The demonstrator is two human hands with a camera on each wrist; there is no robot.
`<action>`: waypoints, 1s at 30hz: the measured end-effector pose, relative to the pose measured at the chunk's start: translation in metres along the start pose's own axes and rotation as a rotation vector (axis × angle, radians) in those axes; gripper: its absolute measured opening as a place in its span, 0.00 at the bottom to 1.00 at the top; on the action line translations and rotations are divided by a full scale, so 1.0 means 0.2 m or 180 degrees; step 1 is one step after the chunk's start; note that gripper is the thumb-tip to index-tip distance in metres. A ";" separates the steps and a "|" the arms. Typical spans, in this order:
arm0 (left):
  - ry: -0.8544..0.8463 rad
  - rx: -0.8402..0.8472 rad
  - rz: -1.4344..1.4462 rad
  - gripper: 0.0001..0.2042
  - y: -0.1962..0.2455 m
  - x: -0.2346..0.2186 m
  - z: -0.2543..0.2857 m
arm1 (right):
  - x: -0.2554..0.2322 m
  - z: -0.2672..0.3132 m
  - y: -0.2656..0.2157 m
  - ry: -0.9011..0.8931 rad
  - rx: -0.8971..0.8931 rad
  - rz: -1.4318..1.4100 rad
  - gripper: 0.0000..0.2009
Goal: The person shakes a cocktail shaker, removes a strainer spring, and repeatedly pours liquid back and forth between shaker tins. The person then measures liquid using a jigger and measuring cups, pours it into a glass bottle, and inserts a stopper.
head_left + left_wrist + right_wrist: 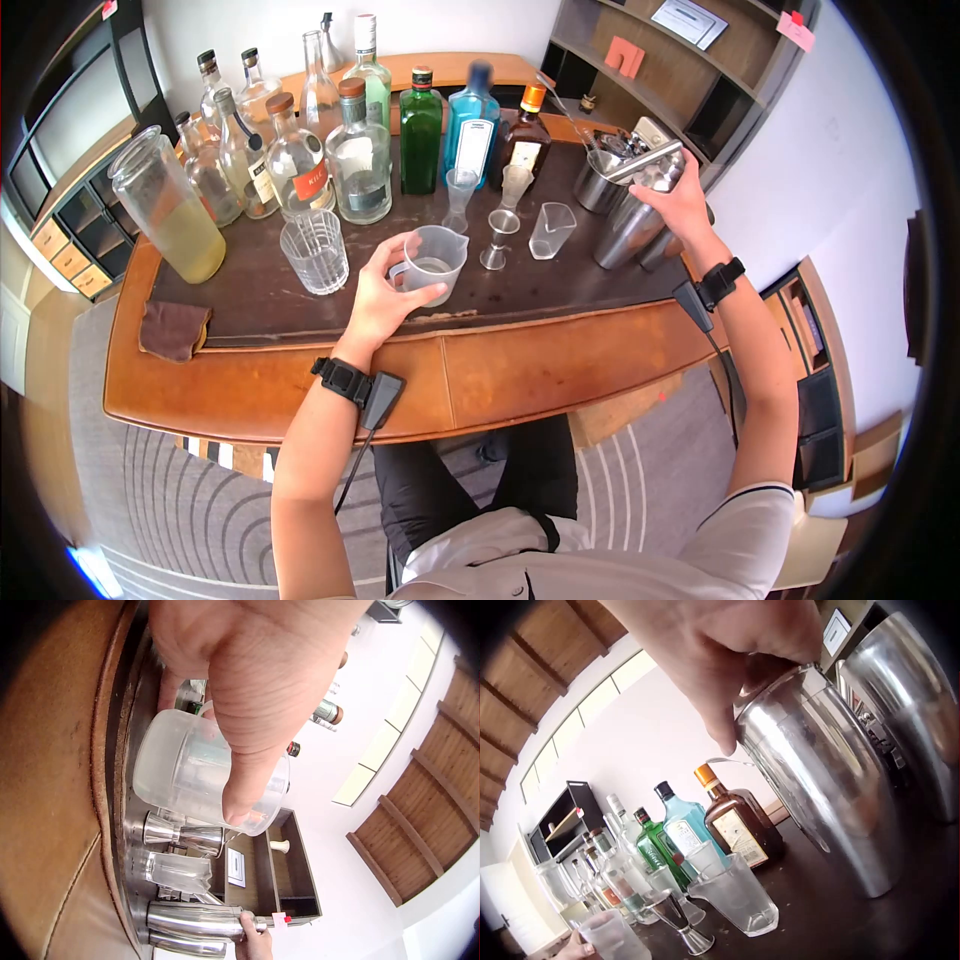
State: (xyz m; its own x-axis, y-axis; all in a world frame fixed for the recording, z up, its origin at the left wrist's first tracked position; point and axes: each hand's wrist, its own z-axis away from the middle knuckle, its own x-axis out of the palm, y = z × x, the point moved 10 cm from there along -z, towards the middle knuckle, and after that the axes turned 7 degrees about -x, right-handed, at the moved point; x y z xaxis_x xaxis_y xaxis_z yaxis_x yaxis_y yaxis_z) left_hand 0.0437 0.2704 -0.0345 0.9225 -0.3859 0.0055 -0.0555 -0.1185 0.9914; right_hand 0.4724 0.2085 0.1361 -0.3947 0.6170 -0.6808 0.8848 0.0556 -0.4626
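Note:
My left hand [378, 305] holds a clear plastic measuring cup [440, 262] with a spout. In the left wrist view its thumb lies along the side of the cup [196, 761], and the other fingers are partly hidden behind. On the right, my right hand [682, 205] grips the top of a steel cocktail shaker [622, 235], which stands on the dark tabletop. The right wrist view has the thumb at the rim of the shaker [817, 772]; most fingers are hidden there. Between the hands stand a steel jigger [498, 240] and a small clear pouring cup [551, 232].
Several bottles, among them a green bottle [420, 135] and a blue bottle [472, 125], line the back. To the left are a cut-glass tumbler [314, 255], a pitcher [175, 215] of yellowish liquid and a folded brown cloth [174, 330]. Behind the shaker sits a steel container [595, 188].

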 end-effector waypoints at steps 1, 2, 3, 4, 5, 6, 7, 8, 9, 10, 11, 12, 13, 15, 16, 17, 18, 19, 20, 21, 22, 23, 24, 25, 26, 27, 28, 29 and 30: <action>0.0008 0.0016 -0.0027 0.39 0.00 0.00 0.00 | 0.00 0.01 0.01 0.0035 0.0070 0.0097 0.60; 0.0017 0.0038 -0.0054 0.39 0.00 0.00 -0.01 | 0.01 0.02 0.00 0.0018 0.0084 0.0097 0.60; 0.0012 0.0012 -0.0052 0.39 0.00 0.00 -0.01 | 0.01 0.03 0.00 0.0039 0.0171 0.0067 0.59; 0.0005 -0.0007 -0.0029 0.40 0.01 0.01 -0.01 | 0.01 0.04 -0.01 0.0059 0.0263 0.0039 0.59; -0.0002 -0.0017 -0.0012 0.40 0.01 0.01 -0.01 | 0.00 0.06 -0.01 0.0088 0.0353 0.0007 0.59; 0.0020 -0.0029 -0.0009 0.40 0.00 0.01 -0.01 | 0.00 0.06 -0.03 0.0096 0.0349 0.0020 0.59; 0.0023 -0.0021 -0.0026 0.40 0.00 0.01 -0.01 | -0.01 0.06 -0.03 0.0105 0.0348 0.0004 0.59; 0.0042 0.0025 0.0066 0.39 0.01 0.01 0.00 | -0.01 0.05 -0.04 0.0049 0.0259 0.0024 0.59; 0.0065 0.0073 0.0162 0.38 0.02 0.01 0.00 | -0.01 0.04 -0.05 -0.0008 0.0164 0.0046 0.59; 0.0093 0.0081 0.0124 0.38 0.02 0.00 0.00 | -0.02 0.02 -0.04 -0.0001 0.0145 0.0036 0.59; 0.0109 0.0101 0.0115 0.38 0.02 0.00 0.00 | -0.07 0.00 -0.08 0.0277 -0.0199 -0.0038 0.60; 0.0096 0.0111 0.0142 0.38 0.01 0.00 0.00 | -0.10 -0.01 -0.13 0.0555 -0.0543 -0.0115 0.60; 0.0088 0.0118 0.0174 0.38 0.01 0.00 0.00 | -0.18 -0.02 -0.23 0.0745 -0.0656 0.0278 0.57; 0.0073 0.0061 0.0046 0.38 0.01 0.00 0.00 | -0.26 -0.03 -0.43 0.1048 -0.1140 0.0043 0.49; 0.0024 0.0050 0.0104 0.38 0.01 0.00 0.00 | -0.28 -0.01 -0.58 0.1071 -0.1401 0.0072 0.40; -0.0033 0.0037 0.0155 0.38 0.02 0.01 0.00 | -0.25 0.00 -0.65 0.1063 -0.1399 0.0052 0.40; -0.0023 0.0021 0.0126 0.39 0.02 0.01 0.00 | -0.19 0.00 -0.75 0.0814 -0.1562 -0.0176 0.36; -0.0017 0.0022 0.0108 0.39 0.02 0.01 0.00 | -0.11 0.02 -0.84 0.0569 -0.1726 -0.0404 0.33; 0.0003 0.0014 0.0106 0.39 0.01 0.01 0.00 | 0.00 0.05 -0.89 0.0319 -0.1665 -0.0336 0.28; 0.0022 0.0016 0.0103 0.39 0.01 0.00 0.00 | 0.13 0.07 -0.95 0.0031 -0.1814 -0.0196 0.28; 0.0025 0.0031 0.0084 0.39 0.01 0.00 0.00 | 0.29 0.07 -0.95 -0.0288 -0.1930 -0.0442 0.28; 0.0029 0.0049 0.0132 0.39 0.01 0.00 0.00 | 0.42 0.08 -0.95 -0.0473 -0.1952 -0.0403 0.27; 0.0040 0.0069 0.0180 0.39 0.01 0.00 0.00 | 0.54 0.09 -0.94 -0.0594 -0.1994 -0.0192 0.29; 0.0057 0.0087 0.0159 0.39 0.00 -0.01 -0.01 | 0.67 0.09 -0.90 -0.0721 -0.1903 -0.0066 0.33; 0.0092 0.0116 0.0144 0.39 0.00 -0.01 -0.01 | 0.75 0.08 -0.90 -0.0805 -0.1698 -0.0124 0.35; 0.0122 0.0144 0.0124 0.39 0.00 -0.02 -0.01 | 0.83 0.07 -0.90 -0.0884 -0.1490 -0.0185 0.37; 0.0147 0.0092 0.0120 0.39 0.00 -0.02 -0.01 | 0.90 0.06 -0.90 -0.0959 -0.1361 -0.0193 0.39; 0.0189 0.0096 0.0073 0.39 -0.01 -0.03 -0.02 | 0.96 0.05 -0.90 -0.1044 -0.1233 -0.0196 0.41; 0.0214 0.0095 0.0051 0.39 -0.01 -0.03 -0.01 | 1.02 0.04 -0.89 -0.1116 -0.1118 -0.0194 0.42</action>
State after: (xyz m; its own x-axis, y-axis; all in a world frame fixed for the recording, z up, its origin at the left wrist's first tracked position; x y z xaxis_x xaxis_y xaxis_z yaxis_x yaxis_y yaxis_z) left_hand 0.0385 0.2757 -0.0367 0.9450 -0.3257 0.0313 -0.0811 -0.1405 0.9868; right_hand 0.2317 0.3174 0.0751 -0.4544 0.3067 -0.8363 0.8637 0.3814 -0.3294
